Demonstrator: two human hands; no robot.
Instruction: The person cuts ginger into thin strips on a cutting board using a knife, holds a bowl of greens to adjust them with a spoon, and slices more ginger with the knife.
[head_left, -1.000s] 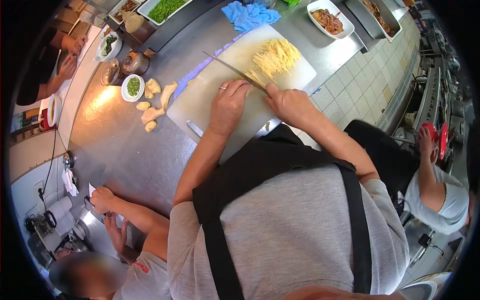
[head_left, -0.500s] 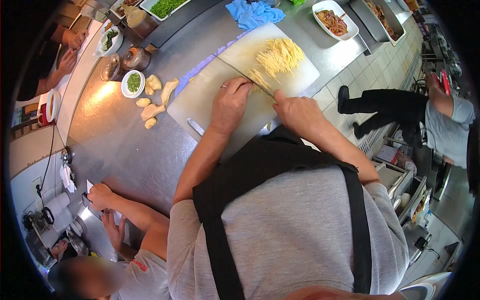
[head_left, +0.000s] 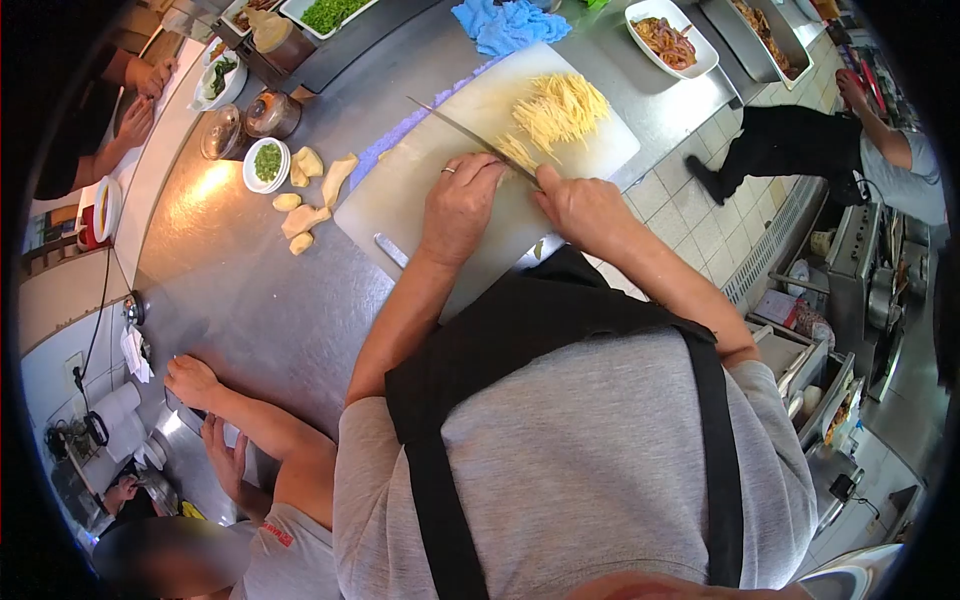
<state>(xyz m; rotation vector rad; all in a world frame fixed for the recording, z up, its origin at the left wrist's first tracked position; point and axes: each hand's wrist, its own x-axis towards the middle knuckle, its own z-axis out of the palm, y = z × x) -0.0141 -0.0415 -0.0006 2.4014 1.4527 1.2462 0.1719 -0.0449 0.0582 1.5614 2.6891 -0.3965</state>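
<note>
Head view, right hand (head_left: 578,208) gripping knife (head_left: 460,129), left hand (head_left: 459,210) curled, hold unclear; yellow strips (head_left: 562,108) on board (head_left: 400,195), blue cloth (head_left: 510,26) beyond

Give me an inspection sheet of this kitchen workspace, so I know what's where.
Surface: metal counter; cutting board overlapping a purple cloth.
Job's things: knife over the board, beside pale yellow shreds.
Clutter: blue cloth, two jars, small bowl of chopped greens, loose pale chunks.
Hands (no grippers): right hand grips the knife; left hand sits beside the blade, its fingertip contact unclear.
Cables: black cord by the left wall; nothing seen across the board.
Surroundings: co-worker at the counter, another person on the tiled floor.
</note>
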